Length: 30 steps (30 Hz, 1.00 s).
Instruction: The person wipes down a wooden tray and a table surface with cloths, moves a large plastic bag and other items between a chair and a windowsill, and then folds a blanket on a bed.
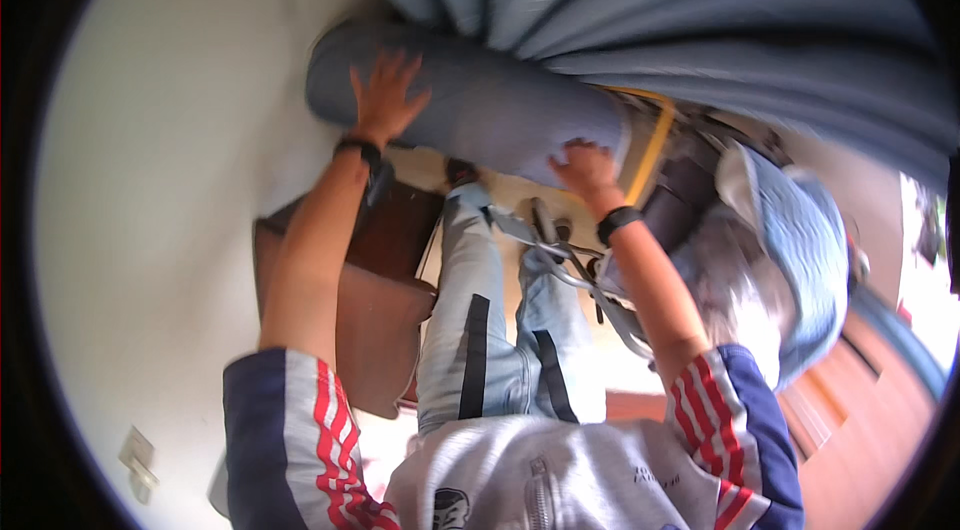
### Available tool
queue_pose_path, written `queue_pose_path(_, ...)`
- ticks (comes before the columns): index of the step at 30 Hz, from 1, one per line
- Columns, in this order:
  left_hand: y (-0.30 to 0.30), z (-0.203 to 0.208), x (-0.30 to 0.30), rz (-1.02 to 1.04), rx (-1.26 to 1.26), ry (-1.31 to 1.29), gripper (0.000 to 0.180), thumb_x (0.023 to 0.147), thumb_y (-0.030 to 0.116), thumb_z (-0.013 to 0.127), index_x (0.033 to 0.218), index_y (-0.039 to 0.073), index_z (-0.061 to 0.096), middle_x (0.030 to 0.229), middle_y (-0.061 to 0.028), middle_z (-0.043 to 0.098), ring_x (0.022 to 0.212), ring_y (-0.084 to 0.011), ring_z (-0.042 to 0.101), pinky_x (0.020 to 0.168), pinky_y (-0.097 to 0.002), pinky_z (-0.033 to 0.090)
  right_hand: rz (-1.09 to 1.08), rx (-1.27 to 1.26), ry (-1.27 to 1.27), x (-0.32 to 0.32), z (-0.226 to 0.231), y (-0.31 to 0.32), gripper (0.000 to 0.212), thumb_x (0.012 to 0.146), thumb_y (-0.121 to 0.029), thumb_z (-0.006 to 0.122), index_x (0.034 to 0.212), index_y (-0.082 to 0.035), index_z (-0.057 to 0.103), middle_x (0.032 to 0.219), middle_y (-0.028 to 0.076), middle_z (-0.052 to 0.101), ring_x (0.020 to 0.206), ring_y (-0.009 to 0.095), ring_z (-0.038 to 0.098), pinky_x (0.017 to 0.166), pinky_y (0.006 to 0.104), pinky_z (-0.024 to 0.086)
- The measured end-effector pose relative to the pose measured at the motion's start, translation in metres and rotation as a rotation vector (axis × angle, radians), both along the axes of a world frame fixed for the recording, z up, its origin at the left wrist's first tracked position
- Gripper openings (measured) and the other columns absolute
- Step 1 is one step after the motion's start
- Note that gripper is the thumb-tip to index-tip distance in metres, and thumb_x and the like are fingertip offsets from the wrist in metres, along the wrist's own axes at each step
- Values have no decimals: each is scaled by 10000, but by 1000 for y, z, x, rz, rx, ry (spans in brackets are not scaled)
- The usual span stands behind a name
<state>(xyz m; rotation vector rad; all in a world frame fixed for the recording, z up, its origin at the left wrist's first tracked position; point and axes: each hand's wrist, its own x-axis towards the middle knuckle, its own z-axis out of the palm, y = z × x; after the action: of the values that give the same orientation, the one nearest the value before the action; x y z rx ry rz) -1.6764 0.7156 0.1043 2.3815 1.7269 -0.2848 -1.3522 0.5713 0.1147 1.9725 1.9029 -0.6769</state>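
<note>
A long, blue-grey, padded-looking piece with rounded ends [480,95] lies across the far side, below the curtain. My left hand [388,98] is open on its left part, fingers spread and palm down. Over its near edge, toward the right end, my right hand [586,170] is open with the fingers somewhat bent. Whether the right fingertips press on the surface or hover just above it, I cannot tell. Neither hand grips anything. Both wrists wear black bands.
Blue curtain [640,0] folds hang behind. A yellow bar [652,152] runs beside the padded piece's right end. Brown furniture [385,330] stands left of my legs, by a pale wall [170,180]. Bent metal tubing [575,275] and light-blue quilted fabric [800,260] are at the right.
</note>
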Motion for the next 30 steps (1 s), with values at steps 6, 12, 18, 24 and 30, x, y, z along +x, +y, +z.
queue_pose_path(6,-169,23,84,-338,-867,-578,403,894,401,638,1135,84,702,1144,-125,698,1083,-261,647,956,-376,470,-265,464,38,25,210,-106,462,812,-432,670,1108,-78,648,1167,135,620,1140,292,566,1032,513,373)
queue_pose_path(12,-242,109,167,-330,-940,-588,381,891,380,643,1071,52,713,1024,-124,727,967,-278,686,846,-368,523,-840,557,-571,136,344,-265,744,764,-387,755,1386,-109,455,1480,172,396,1365,360,381,1073,667,273)
queue_pose_path(18,-244,194,256,-691,-713,-413,374,886,383,611,1090,81,696,1024,-139,713,975,-317,670,824,-412,525,-1213,460,-507,198,308,-379,784,759,-217,790,1445,-259,412,1504,136,378,1366,358,394,1047,662,323)
queue_pose_path(24,-252,244,306,-687,-518,-661,391,883,289,641,1219,89,618,1088,-113,676,996,-292,644,857,-388,513,-978,995,-511,250,280,-419,573,761,-69,719,1291,-245,587,1113,35,628,1080,280,596,926,426,475)
queue_pose_path(30,-251,246,351,-853,-355,-501,497,848,145,644,1336,163,553,1431,-137,441,1267,-329,493,999,-404,451,-850,1232,-75,276,348,-423,459,715,98,433,1091,-94,614,971,165,604,951,377,594,825,418,486)
